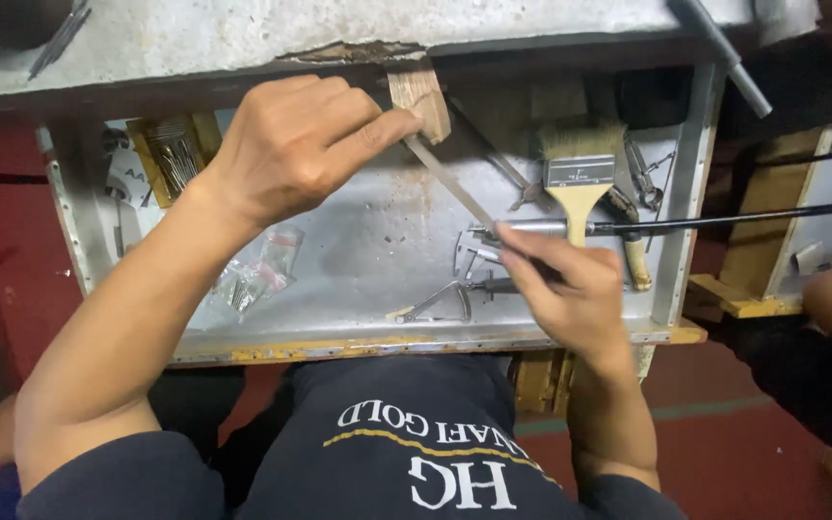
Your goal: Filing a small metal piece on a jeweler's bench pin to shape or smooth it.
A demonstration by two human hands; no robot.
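Left hand (291,144) pinches wooden block (420,96) | right hand (570,284) closed on flat metal file (450,181) meeting the block | paintbrush (580,178) lies in metal tray (377,241) below

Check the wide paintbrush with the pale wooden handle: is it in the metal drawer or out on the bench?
In the drawer: the wide paintbrush with the pale wooden handle lies flat on the metal drawer's floor, bristles pointing away, among hand tools.

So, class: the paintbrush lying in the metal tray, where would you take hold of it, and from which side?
Grip the paintbrush by its bare wooden handle, coming from the near edge of the tray. The handle points toward the person and the bristles point away, though a dark rod crosses it and the right hand lies close beside it.
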